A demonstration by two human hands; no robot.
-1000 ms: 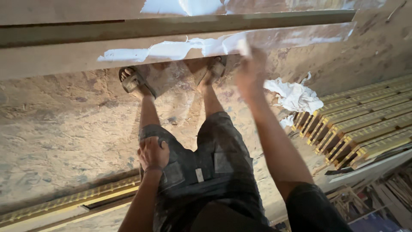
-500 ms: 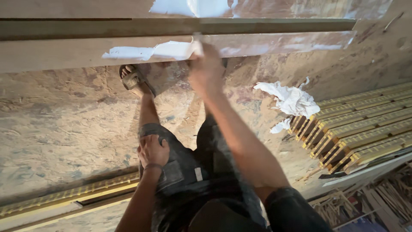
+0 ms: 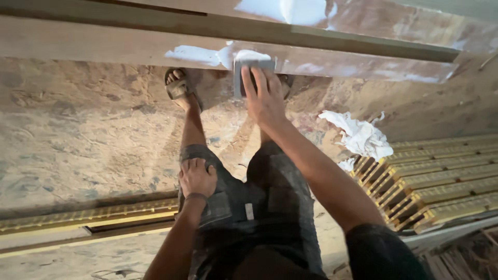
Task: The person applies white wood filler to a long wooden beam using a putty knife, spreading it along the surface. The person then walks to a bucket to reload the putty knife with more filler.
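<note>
Fingers of the left hand lie curled and close together over the left thigh, palm down on the dark grey checked cloth shorts, holding nothing; a thin band circles the wrist, and the forearm runs straight down toward the camera. Beyond it the right arm stretches forward, nearly straight — its hand, the right hand, has the fingers extended and slightly spread, pressing flat on a small grey rectangular block, which looks like a sanding or spreading pad. That block sits against the near face of the long pale wooden beam, right at a smeared patch of white filler that looks thick and uneven.

Left of the hand a foot in a dark strapped sandal stands on the rough mottled brown concrete floor, dusty and blotched. A crumpled white rag lies on the floor to the right, just beside a stack of yellow-edged ribbed wooden mouldings — long, straight, finely grooved. One more such strip lies along the lower left. Farther up, more white smears mark the upper board.
</note>
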